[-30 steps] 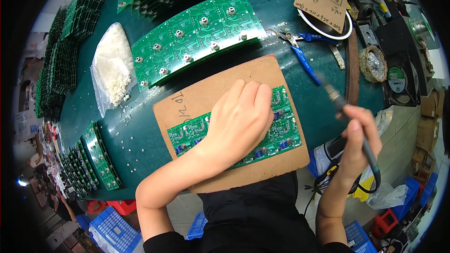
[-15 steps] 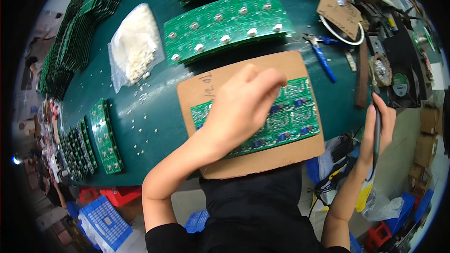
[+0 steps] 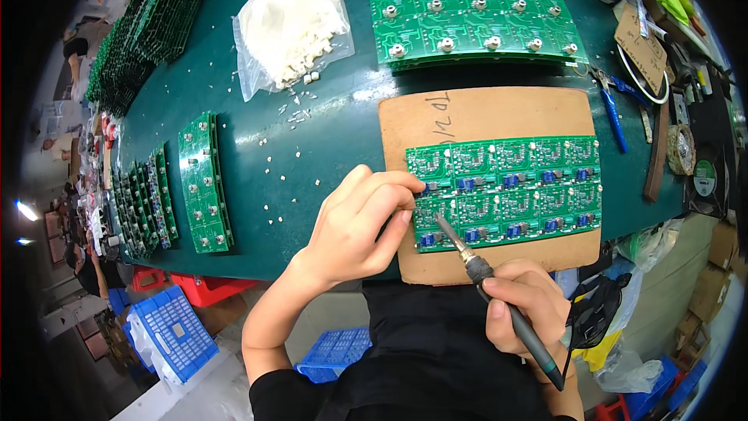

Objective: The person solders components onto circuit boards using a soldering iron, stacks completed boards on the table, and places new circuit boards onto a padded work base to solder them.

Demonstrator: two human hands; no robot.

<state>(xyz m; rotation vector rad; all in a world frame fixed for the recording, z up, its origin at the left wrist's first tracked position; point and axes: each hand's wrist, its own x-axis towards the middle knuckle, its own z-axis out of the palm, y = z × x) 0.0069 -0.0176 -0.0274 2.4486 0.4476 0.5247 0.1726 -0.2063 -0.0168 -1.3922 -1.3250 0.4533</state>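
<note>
A green circuit board panel [image 3: 518, 199] with rows of blue parts and small white parts lies on a brown cardboard sheet [image 3: 499, 113]. My right hand [image 3: 530, 308] is wrapped round a soldering iron [image 3: 510, 308], whose tip meets the lower left part of the panel or hovers just over it. At the panel's left edge is my left hand [image 3: 362, 222], its fingers curled and the index fingertip against the edge. Whatever those fingertips may pinch is hidden or too small to make out.
A plastic bag of white connectors [image 3: 292, 23] lies behind, loose ones scattered near it. Stacked green boards [image 3: 475, 19] stand beyond the cardboard; more boards [image 3: 206, 187] are at left. Blue-handled pliers [image 3: 613, 121] and a solder spool [image 3: 705, 178] are at right.
My right hand has brought the soldering iron from the far right over to the panel. My left hand has drawn back from above the panel to its left edge. The view has shifted left.
</note>
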